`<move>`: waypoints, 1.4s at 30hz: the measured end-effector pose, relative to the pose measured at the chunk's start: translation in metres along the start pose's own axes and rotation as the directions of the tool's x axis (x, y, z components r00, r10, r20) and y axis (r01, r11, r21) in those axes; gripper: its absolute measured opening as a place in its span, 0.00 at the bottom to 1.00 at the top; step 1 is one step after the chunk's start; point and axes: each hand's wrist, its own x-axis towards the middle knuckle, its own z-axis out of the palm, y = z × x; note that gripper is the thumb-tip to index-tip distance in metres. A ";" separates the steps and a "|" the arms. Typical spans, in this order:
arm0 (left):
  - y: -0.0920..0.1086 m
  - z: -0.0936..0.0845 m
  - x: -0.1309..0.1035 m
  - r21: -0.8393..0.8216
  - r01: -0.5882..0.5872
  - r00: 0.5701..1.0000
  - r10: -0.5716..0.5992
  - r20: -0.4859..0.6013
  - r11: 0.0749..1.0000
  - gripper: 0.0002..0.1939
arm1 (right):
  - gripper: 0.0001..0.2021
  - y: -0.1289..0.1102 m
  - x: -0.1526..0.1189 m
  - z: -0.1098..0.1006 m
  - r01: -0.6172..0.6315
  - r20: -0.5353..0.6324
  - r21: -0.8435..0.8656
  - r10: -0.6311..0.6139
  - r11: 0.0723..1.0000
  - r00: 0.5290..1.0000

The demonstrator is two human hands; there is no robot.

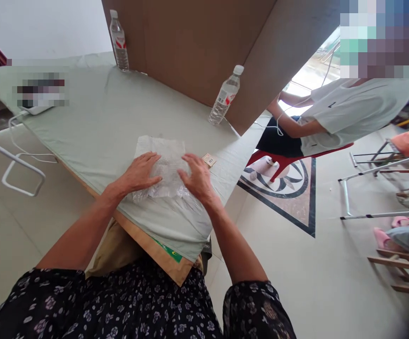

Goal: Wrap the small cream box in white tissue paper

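Pale green tablecloth [84,113] spread beneath fingers, brown cardboard [190,47] standing well beyond them; from my end I see plastic sheet [170,165] lying flat between both sets of fingers, clear, whitish, crinkled, shiny where creases catch light; left hand [140,173] splayed on its left side, right hand [196,176] at its right edge, fingers of both loose, released; small tan box [209,160] just beside right fingers, dark print on top; bottle [223,99] farther off past right fingertips

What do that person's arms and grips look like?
The left sleeve and right sleeve are black with small pale flowers, ending near the elbows. Below them, the left arm and right arm are bare. The left grip and right grip are ordinary hands, without gloves; I see no rings or watch.
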 end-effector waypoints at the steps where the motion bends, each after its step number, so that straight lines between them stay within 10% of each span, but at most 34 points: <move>1: 0.000 0.002 0.003 -0.001 -0.003 1.000 0.003 0.019 1.000 0.41 | 0.22 -0.008 0.006 0.009 0.038 0.075 0.010 -0.038 0.999 0.996; 7: -0.009 0.013 0.005 0.036 0.036 0.996 -0.039 0.076 0.999 0.49 | 0.26 -0.006 0.020 0.044 0.047 0.295 -0.090 -0.019 0.995 0.955; 16: -0.012 0.011 -0.003 -0.048 0.010 1.000 -0.010 0.009 0.999 0.48 | 0.11 0.011 -0.034 -0.013 -0.083 -0.117 -0.142 0.067 0.986 0.991; 21: -0.015 0.006 -0.001 -0.071 0.069 0.986 -0.079 -0.146 0.995 0.40 | 0.30 0.046 -0.008 -0.034 -0.282 -0.334 -0.147 0.220 0.948 0.916; 27: -0.013 0.011 -0.003 -0.069 0.087 0.995 -0.090 -0.036 0.994 0.44 | 0.25 0.078 0.004 -0.032 -0.377 -0.133 0.063 0.382 0.924 0.914; 35: -0.013 0.009 -0.004 -0.034 0.077 0.997 -0.077 0.017 0.996 0.49 | 0.22 -0.002 0.024 0.003 -0.038 0.037 0.336 0.028 0.941 0.999; 42: -0.012 0.010 -0.004 -0.053 0.068 0.998 -0.067 0.021 0.996 0.51 | 0.28 0.003 0.024 0.050 -0.034 0.205 0.362 -0.044 0.932 0.978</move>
